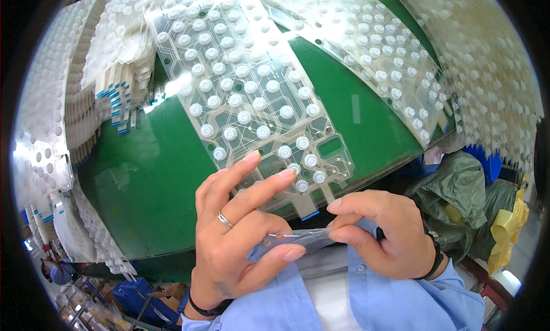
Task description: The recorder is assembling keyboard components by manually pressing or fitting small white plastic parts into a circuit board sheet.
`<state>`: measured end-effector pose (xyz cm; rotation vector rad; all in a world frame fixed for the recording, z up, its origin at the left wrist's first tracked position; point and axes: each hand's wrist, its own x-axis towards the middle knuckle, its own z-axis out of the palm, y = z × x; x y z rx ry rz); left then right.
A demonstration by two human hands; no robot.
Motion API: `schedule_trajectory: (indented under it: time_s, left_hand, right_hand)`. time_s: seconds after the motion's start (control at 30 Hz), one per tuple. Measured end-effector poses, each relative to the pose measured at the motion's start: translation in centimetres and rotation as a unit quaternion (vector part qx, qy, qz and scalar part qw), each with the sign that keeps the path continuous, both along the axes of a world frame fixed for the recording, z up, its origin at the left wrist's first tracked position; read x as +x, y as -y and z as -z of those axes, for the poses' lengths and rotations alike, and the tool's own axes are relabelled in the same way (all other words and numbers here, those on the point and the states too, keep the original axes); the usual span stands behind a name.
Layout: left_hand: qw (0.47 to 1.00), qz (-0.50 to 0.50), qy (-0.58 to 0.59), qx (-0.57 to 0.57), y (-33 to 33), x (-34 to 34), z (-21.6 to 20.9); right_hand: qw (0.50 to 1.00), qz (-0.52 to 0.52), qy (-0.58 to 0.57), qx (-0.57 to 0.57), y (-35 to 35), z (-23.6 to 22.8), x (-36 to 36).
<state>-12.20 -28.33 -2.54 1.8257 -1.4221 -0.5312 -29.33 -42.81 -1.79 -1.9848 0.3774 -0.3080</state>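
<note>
A small, glossy piece of clear plastic (309, 238) is stretched between my hands, just off the near edge of the green table; whether it is a bag or a film I cannot tell. My left hand (229, 233), with a ring on it, pinches one end between thumb and forefinger. Its other fingers reach out over a clear keyboard membrane (240, 90) dotted with white rubber domes. At the opposite end, my right hand (395, 233) grips the plastic between thumb and fingers. The membrane lies flat in front of me, its blue-tipped ribbon tail (306, 205) pointing toward me.
Another domed membrane (384, 61) lies to the right on the green table (149, 176). Tall stacks of membranes (487, 73) rise at the far right, with more stacks (46, 113) at the left. Beyond the right table edge are green plastic sacking (452, 182) and a blue bin (487, 162).
</note>
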Motion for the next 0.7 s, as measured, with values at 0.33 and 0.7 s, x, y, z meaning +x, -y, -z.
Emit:
schedule_trajectory:
  time_s: [0.33, 0.7]
  left_hand:
    - [0.997, -0.051, 0.052, 0.015, 0.3, -1.8, -0.6]
    - [0.99, 0.091, 0.103, -0.014, 1.7, -2.5, 1.6]
  right_hand:
    - [0.979, -0.022, 0.094, -0.179, 1.6, -0.9, -1.3]
    - [0.99, 0.113, -0.046, 0.073, 3.8, 1.1, 0.4]
